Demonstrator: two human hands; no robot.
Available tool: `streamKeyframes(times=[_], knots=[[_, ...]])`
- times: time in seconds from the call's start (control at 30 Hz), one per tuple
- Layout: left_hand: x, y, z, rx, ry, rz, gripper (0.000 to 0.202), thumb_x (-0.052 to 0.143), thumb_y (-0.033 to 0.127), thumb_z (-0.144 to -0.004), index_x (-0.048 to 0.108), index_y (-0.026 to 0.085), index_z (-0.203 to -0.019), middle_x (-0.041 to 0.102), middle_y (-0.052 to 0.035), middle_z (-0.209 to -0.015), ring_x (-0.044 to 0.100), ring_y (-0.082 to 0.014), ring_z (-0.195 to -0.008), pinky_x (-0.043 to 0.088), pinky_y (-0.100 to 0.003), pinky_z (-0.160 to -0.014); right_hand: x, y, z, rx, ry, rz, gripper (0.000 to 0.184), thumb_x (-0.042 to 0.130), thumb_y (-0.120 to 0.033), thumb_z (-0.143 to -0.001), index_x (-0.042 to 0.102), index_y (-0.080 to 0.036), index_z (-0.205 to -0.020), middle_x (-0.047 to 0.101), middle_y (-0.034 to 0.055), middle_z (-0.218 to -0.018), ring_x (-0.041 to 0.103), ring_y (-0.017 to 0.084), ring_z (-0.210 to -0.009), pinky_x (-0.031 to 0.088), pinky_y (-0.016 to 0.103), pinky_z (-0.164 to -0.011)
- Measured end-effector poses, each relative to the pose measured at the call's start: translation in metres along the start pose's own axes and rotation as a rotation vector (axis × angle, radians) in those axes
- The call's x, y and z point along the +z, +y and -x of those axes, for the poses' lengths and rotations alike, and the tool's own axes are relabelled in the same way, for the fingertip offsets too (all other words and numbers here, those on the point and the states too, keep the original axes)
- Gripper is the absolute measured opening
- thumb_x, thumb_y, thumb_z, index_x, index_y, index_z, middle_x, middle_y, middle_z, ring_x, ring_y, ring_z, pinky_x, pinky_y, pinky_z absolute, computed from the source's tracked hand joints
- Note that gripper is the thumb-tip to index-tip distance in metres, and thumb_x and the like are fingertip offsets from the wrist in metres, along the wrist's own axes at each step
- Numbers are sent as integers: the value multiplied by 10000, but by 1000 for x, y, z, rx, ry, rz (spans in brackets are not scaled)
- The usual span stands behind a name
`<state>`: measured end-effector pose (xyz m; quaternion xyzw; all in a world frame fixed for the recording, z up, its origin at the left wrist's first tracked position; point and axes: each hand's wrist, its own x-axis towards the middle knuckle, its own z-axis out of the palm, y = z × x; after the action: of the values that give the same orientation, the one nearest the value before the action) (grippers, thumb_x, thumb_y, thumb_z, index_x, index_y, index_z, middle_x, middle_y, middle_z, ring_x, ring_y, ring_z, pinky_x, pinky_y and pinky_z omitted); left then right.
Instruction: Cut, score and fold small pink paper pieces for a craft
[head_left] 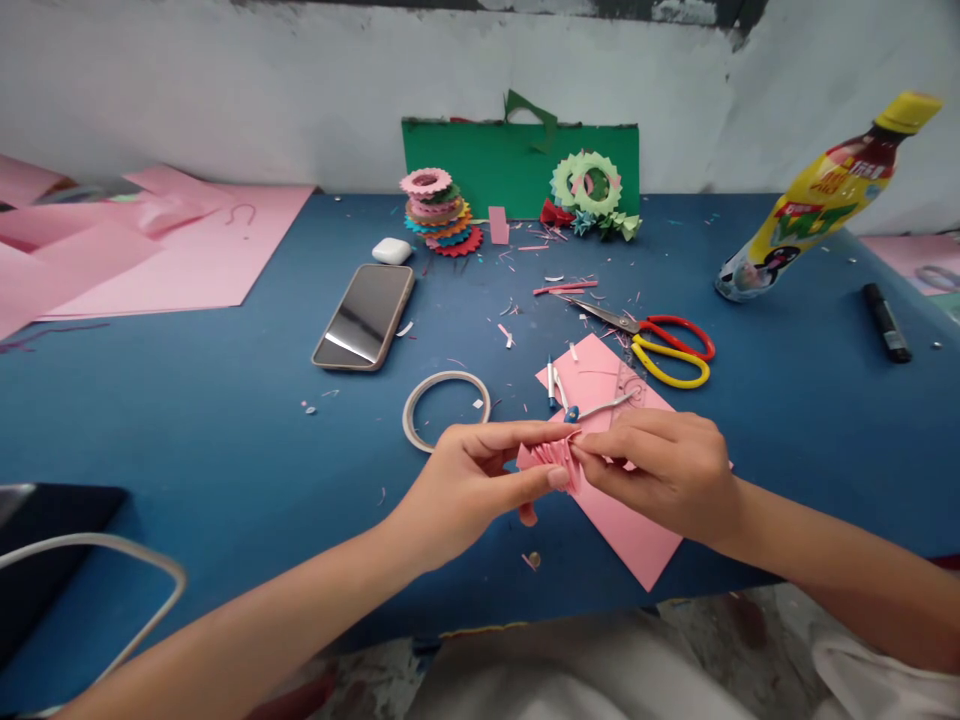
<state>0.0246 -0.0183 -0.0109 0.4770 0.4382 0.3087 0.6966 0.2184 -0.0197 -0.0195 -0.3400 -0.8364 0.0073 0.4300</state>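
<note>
Between my two hands is a small pleated strip of pink paper (551, 456), its folds bunched together. My left hand (480, 480) pinches the folds between thumb and fingers from the left. From the right, the thumb and fingertips of my right hand (667, 470) close on the strip's right end. Under the hands lies a sheet of pink paper (630, 535). On that sheet, just beyond my fingers, a compass (571, 412) and a clear ruler (628, 385) are partly covered by my right hand.
Red-and-yellow-handled scissors (671, 350) lie beyond the sheet among paper scraps. A tape roll (409, 412), a phone (365, 318) and an earphone case (392, 251) are at left. Stacked paper rings (439, 212) stand behind. A bottle (817, 205) and a marker (886, 322) are at right.
</note>
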Motion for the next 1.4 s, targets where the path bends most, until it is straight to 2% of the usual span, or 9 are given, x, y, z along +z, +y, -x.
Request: streamKeyframes(times=[0.3, 0.57, 0.7, 0.8, 0.9, 1.0, 1.23, 1.4], knots=[[7, -3, 0, 65, 44, -23, 300, 765, 229, -661, 729, 247, -958, 675, 10, -695, 543, -66, -508, 508, -141, -423, -1, 2, 0, -77, -10, 140, 145, 652, -162, -774, 568, -197, -661, 571, -51, -525, 525, 80, -494, 402, 212, -504], [6, -3, 1, 48, 54, -11, 301, 769, 229, -651, 732, 231, -950, 681, -2, -710, 551, -73, -512, 509, -142, -416, -2, 5, 2, -156, -8, 133, 102, 674, -150, -762, 582, -188, -742, 593, -35, -577, 527, 85, -533, 426, 208, -545], [4, -5, 1, 23, 17, 34, 338, 774, 243, -651, 721, 224, -984, 673, -5, -695, 549, -76, -514, 507, -145, -407, -1, 4, -1, -93, 4, 8, 81, 646, -144, -774, 589, -191, -739, 589, -50, -568, 516, 59, -519, 414, 175, -535], [3, -5, 2, -4, -4, 41, 359, 774, 260, -651, 714, 218, -1003, 654, 1, -663, 533, -71, -478, 494, -148, -384, -1, 2, -6, 35, -2, -161, 86, 591, -124, -773, 582, -192, -722, 550, -64, -542, 470, 41, -479, 388, 149, -491], [2, -3, 3, -25, -7, 37, 359, 776, 268, -644, 715, 217, -995, 647, 4, -662, 527, -71, -465, 487, -153, -374, -3, 1, -10, 139, -63, -315, 87, 557, -96, -748, 575, -180, -733, 531, -60, -551, 425, 40, -459, 365, 149, -455], [2, -3, 4, -43, -22, 35, 365, 771, 274, -646, 712, 207, -1000, 648, 2, -644, 521, -70, -454, 477, -148, -363, -4, 3, -11, 143, -131, -394, 82, 545, -94, -749, 560, -174, -742, 527, -53, -580, 417, 43, -472, 357, 155, -455], [3, -2, 3, -82, -55, 39, 383, 759, 275, -658, 701, 188, -1026, 679, -13, -668, 526, -67, -461, 453, -132, -351, -7, 13, -7, 150, -317, -466, 82, 520, -90, -780, 519, -170, -799, 502, -46, -658, 414, 48, -542, 347, 161, -508], [3, -1, 2, -95, -68, 49, 357, 748, 258, -670, 703, 191, -1017, 680, -14, -672, 542, -75, -476, 450, -136, -355, -8, 16, -6, 209, -437, -487, 48, 482, -138, -819, 474, -183, -832, 493, -42, -674, 431, 67, -569, 365, 177, -526]])
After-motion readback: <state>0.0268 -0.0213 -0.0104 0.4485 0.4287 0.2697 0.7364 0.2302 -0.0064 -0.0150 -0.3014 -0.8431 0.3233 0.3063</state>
